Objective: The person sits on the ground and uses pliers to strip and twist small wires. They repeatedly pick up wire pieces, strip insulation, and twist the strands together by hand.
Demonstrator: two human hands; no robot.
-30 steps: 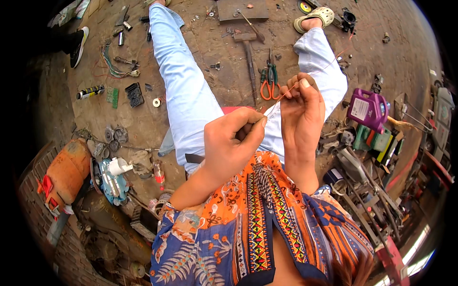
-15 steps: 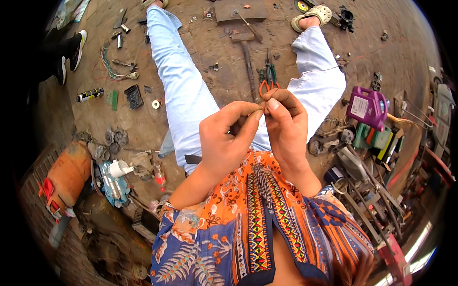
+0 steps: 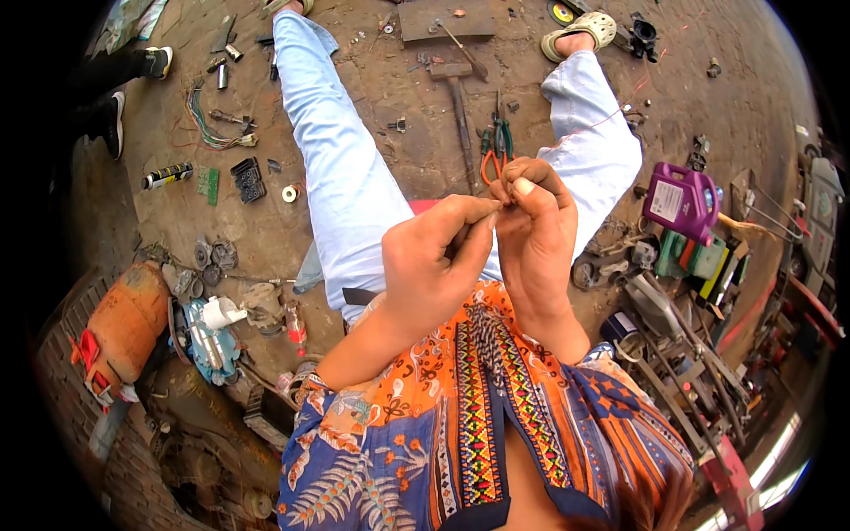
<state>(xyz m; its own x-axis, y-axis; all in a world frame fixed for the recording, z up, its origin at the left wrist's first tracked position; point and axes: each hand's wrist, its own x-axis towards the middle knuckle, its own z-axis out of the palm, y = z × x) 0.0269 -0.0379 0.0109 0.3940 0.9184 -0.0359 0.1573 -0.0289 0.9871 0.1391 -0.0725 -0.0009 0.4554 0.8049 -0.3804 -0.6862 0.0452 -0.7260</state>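
Note:
My left hand is closed in a pinch, thumb against forefinger, in front of my lap. Fingertip to fingertip with it, my right hand pinches too, its fingers curled. Between them is something very small, apparently the end of a thin wire; the fingers hide most of it. A thin reddish wire runs from beyond my right hand across my right trouser leg. Just past the fingers, pliers with orange and green handles lie on the ground. Left of these is a hammer with a dark handle.
A purple jug stands at the right, near a pile of metal parts. On the left lie a wire bundle, a spray can, a black plastic housing and an orange cylinder. Another person's shoes are at far left.
Both hands have moved slightly right, still pinched together. The thin wire over my right leg has shifted and now shows reddish. At far left the other person's feet have moved.

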